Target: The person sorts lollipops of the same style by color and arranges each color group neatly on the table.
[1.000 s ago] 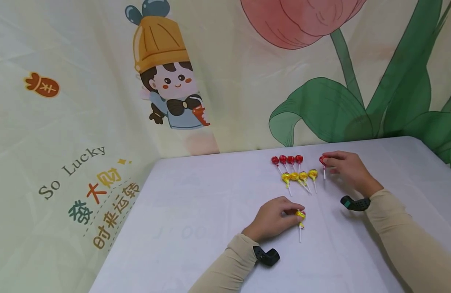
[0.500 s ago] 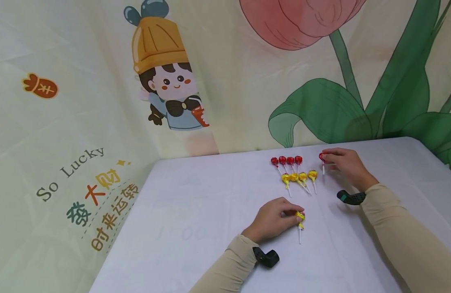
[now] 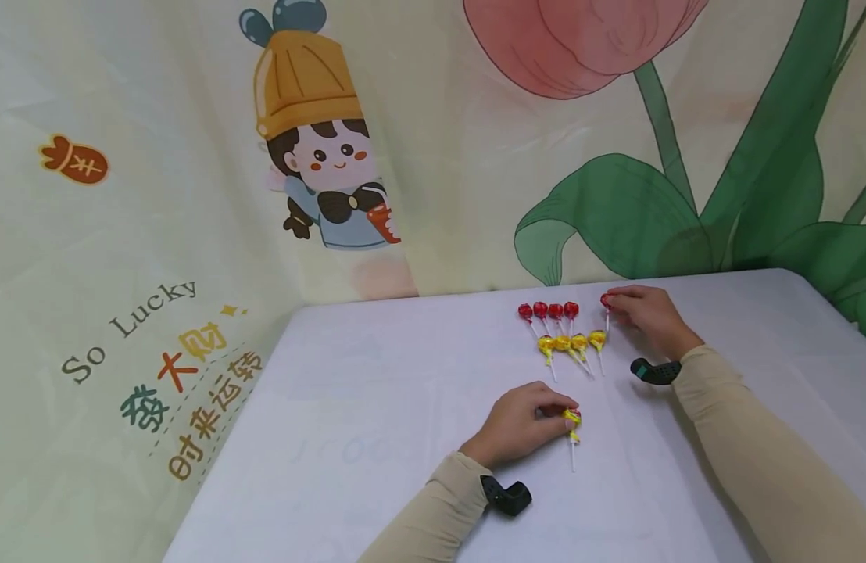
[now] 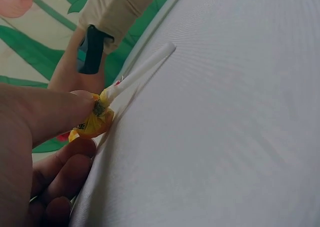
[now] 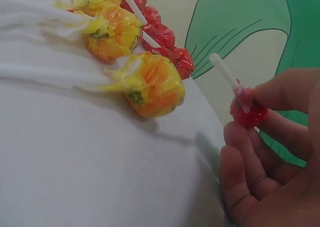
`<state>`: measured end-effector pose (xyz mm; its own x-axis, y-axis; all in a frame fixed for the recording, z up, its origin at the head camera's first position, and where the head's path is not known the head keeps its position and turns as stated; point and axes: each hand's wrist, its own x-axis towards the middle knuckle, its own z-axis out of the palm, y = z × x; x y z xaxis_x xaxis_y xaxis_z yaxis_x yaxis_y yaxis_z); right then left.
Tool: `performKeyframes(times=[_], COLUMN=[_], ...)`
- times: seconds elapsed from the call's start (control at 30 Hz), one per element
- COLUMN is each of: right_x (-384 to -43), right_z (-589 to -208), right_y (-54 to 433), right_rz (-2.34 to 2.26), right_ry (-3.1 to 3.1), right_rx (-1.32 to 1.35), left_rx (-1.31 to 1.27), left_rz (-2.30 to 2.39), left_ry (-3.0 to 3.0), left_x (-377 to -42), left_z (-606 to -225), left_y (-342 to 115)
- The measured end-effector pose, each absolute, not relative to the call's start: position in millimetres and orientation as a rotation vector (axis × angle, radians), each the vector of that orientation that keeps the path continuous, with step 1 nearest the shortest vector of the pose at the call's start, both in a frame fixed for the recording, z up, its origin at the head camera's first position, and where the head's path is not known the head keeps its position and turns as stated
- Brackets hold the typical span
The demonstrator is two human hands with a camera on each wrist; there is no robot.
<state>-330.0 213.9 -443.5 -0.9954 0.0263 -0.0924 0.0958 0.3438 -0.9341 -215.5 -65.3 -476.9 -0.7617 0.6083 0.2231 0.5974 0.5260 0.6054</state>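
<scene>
My right hand [image 3: 647,314] pinches a red lollipop [image 5: 248,109] by its wrapped head, its white stick hanging toward the table in the head view. Just left of it, several red lollipops [image 3: 556,310] lie in a row near the table's back edge. In front of these is a row of several yellow lollipops [image 3: 579,342], sticks pointing toward me. Nearer to me, my left hand [image 3: 520,422] holds a yellow lollipop [image 4: 96,118] between thumb and fingers, its stick close over the white cloth.
A white cloth covers the table [image 3: 377,414]. Behind it hangs a printed backdrop [image 3: 461,172] with a cartoon figure and a large tulip, close to the table's back edge. Each wrist wears a black band device [image 3: 506,496].
My right hand has moved left with the red lollipop, closer to the rows. The left hand and its yellow lollipop stay nearly in place.
</scene>
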Motion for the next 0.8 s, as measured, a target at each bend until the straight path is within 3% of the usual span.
performKeyframes(times=[0.8], right_x=[-354.4], right_z=[-452.3], right_y=[190.8], right_rz=[-1.595], right_ry=[2.636], right_rx=[0.141], left_rx=[1.032], left_rz=[1.027], left_ry=[2.741], left_x=[-212.7], left_z=[-470.6], left_y=[-63.6])
